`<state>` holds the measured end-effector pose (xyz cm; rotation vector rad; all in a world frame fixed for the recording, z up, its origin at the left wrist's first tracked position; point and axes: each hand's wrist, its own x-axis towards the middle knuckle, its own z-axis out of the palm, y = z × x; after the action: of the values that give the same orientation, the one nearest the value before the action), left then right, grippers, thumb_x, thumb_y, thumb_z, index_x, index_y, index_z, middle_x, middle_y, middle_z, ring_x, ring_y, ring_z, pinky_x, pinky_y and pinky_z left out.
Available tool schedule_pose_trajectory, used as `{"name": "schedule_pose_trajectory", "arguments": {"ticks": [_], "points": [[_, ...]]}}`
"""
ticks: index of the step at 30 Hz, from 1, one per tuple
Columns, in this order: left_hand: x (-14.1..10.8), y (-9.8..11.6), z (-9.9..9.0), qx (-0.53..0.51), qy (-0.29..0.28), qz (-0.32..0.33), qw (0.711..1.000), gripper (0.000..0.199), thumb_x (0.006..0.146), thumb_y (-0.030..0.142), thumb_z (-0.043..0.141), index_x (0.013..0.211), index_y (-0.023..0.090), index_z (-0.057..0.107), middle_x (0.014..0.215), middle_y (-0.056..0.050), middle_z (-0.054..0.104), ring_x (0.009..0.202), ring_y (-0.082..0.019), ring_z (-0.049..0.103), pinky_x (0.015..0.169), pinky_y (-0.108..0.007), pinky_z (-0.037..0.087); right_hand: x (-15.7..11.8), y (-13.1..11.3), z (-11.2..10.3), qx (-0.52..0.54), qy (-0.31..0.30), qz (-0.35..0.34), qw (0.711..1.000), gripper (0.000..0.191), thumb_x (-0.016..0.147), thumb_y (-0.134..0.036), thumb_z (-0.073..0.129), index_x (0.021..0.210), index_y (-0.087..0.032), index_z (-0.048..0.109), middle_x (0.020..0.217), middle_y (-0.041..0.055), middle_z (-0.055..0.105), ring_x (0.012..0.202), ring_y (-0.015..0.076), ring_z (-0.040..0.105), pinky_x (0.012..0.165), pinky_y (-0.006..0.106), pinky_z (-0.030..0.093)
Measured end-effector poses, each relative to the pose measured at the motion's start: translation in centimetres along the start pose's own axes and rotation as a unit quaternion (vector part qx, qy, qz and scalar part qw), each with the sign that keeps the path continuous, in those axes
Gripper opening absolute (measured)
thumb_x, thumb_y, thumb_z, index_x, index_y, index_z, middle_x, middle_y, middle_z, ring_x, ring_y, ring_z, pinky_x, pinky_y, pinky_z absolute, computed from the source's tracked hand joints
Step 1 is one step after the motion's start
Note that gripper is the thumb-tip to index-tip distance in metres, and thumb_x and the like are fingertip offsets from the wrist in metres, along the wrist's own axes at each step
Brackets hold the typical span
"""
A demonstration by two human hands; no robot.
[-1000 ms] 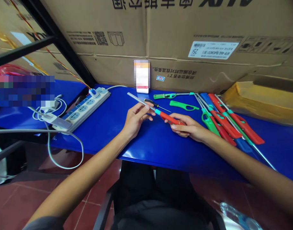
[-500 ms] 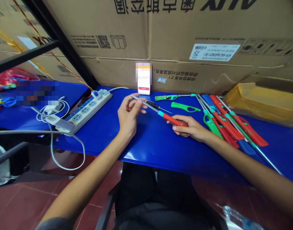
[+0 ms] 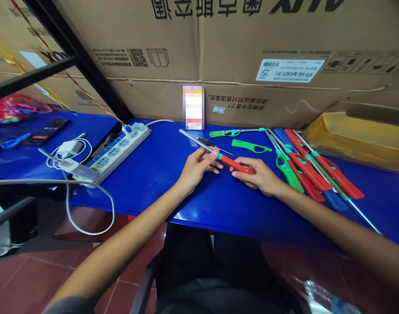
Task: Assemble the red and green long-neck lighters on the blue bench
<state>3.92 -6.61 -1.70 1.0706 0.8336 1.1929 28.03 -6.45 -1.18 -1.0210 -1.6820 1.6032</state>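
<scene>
My right hand [image 3: 256, 175] grips the red handle of a long-nosed utility lighter [image 3: 236, 164] on the blue table [image 3: 147, 179]. My left hand [image 3: 197, 168] pinches the lighter's metal tube just before its teal collar, and the tube's tip points up-left. Directly beyond the tube, a small screwdriver [image 3: 206, 141] with a black and yellow handle appears to lie on the table; its thin shaft points right. Neither hand visibly holds it.
Several red and green lighters [image 3: 312, 172] lie in a heap to the right. A white power strip [image 3: 116, 152] with cables, a phone [image 3: 47, 131], and a blurred card [image 3: 193, 107] lean or lie further back. Cardboard [image 3: 251, 56] forms a wall behind.
My left hand has moved right and lower, from the far part of the tube to near the teal collar, with its fingers closed around the tube. My right hand remains on the red handle.
</scene>
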Motion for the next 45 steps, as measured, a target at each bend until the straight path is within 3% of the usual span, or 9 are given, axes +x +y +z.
{"name": "schedule_pose_trajectory", "arguments": {"ticks": [7, 11, 17, 21, 24, 27, 32, 39, 45], "points": [[-0.4, -0.4, -0.1, 0.001, -0.007, 0.004, 1.0, 0.051, 0.091, 0.06, 0.092, 0.112, 0.016, 0.079, 0.096, -0.007, 0.08, 0.079, -0.016, 0.079, 0.069, -0.026, 0.066, 0.5, -0.4, -0.2, -0.076, -0.004, -0.01, 0.997, 0.036, 0.086, -0.05, 0.091, 0.098, -0.021, 0.072, 0.077, -0.004, 0.06, 0.061, 0.0121, 0.049, 0.055, 0.027, 0.036], [-0.4, -0.4, -0.3, -0.001, -0.008, 0.004, 1.0, 0.047, 0.092, 0.06, 0.091, 0.108, 0.016, 0.082, 0.093, -0.008, 0.081, 0.078, -0.016, 0.078, 0.068, -0.026, 0.066, 0.6, -0.5, -0.5, -0.08, -0.017, -0.038, 0.996, 0.041, 0.081, -0.044, 0.094, 0.113, -0.024, 0.077, 0.101, 0.002, 0.073, 0.08, 0.0172, 0.062, 0.067, 0.028, 0.047], [-0.5, -0.5, -0.2, 0.017, -0.01, 0.007, 1.0, 0.046, 0.093, 0.059, 0.09, 0.105, 0.016, 0.084, 0.085, -0.008, 0.08, 0.076, -0.017, 0.077, 0.067, -0.027, 0.065, 0.3, 0.3, -0.8, 0.002, -0.051, 0.052, 0.997, 0.035, 0.093, -0.05, 0.087, 0.108, -0.025, 0.069, 0.062, -0.0112, 0.044, 0.043, 0.008, 0.027, 0.041, 0.026, 0.019], [-0.4, -0.6, -0.3, 0.026, -0.003, 0.017, 1.0, 0.046, 0.093, 0.059, 0.089, 0.102, 0.015, 0.084, 0.087, -0.008, 0.08, 0.075, -0.017, 0.076, 0.067, -0.028, 0.064, 0.4, -0.1, -0.7, -0.031, -0.048, 0.029, 0.998, 0.036, 0.09, -0.049, 0.091, 0.102, -0.024, 0.068, 0.07, -0.0082, 0.051, 0.051, 0.0089, 0.037, 0.046, 0.025, 0.027], [-0.4, -0.6, -0.4, 0.011, -0.002, 0.012, 1.0, 0.046, 0.092, 0.058, 0.09, 0.103, 0.014, 0.084, 0.087, -0.008, 0.08, 0.077, -0.017, 0.076, 0.068, -0.027, 0.064, 0.4, -0.5, -1.0, -0.062, -0.073, -0.008, 0.995, 0.045, 0.086, -0.047, 0.094, 0.118, -0.023, 0.072, 0.089, -0.0035, 0.061, 0.067, 0.0116, 0.05, 0.058, 0.026, 0.04], [-0.4, -0.6, -0.5, -0.004, -0.003, 0.003, 1.0, 0.047, 0.09, 0.057, 0.092, 0.104, 0.013, 0.084, 0.086, -0.008, 0.08, 0.077, -0.016, 0.077, 0.069, -0.026, 0.065, 0.2, -0.4, -1.5, -0.028, -0.106, 0.006, 0.994, 0.055, 0.092, -0.05, 0.09, 0.135, -0.025, 0.067, 0.086, -0.0061, 0.056, 0.061, 0.0097, 0.045, 0.052, 0.024, 0.034], [-0.4, -0.5, -0.3, 0.004, 0.001, 0.003, 1.0, 0.048, 0.09, 0.059, 0.092, 0.103, 0.013, 0.083, 0.086, -0.008, 0.08, 0.076, -0.016, 0.076, 0.068, -0.025, 0.064, 0.0, 0.2, -1.6, 0.03, -0.118, 0.025, 0.992, 0.055, 0.095, -0.05, 0.089, 0.136, -0.023, 0.064, 0.07, -0.0114, 0.048, 0.05, 0.0075, 0.035, 0.043, 0.024, 0.024], [-0.5, -0.5, -0.2, 0.04, -0.016, 0.026, 0.999, 0.051, 0.093, 0.062, 0.089, 0.106, 0.014, 0.083, 0.084, -0.007, 0.078, 0.075, -0.017, 0.076, 0.066, -0.026, 0.064, 0.2, 0.0, -0.5, -0.015, -0.043, -0.002, 0.999, 0.037, 0.097, -0.054, 0.085, 0.103, -0.021, 0.07, 0.064, -0.0094, 0.051, 0.045, 0.0064, 0.035, 0.041, 0.025, 0.022], [-0.7, -0.6, -0.2, 0.031, -0.022, 0.025, 0.999, 0.049, 0.095, 0.06, 0.088, 0.109, 0.014, 0.082, 0.083, -0.006, 0.078, 0.074, -0.016, 0.076, 0.065, -0.025, 0.063, 0.3, -0.3, -0.1, -0.045, -0.016, -0.009, 0.999, 0.039, 0.09, -0.054, 0.089, 0.095, -0.021, 0.07, 0.067, -0.0083, 0.05, 0.053, 0.0084, 0.037, 0.048, 0.026, 0.026]]}}
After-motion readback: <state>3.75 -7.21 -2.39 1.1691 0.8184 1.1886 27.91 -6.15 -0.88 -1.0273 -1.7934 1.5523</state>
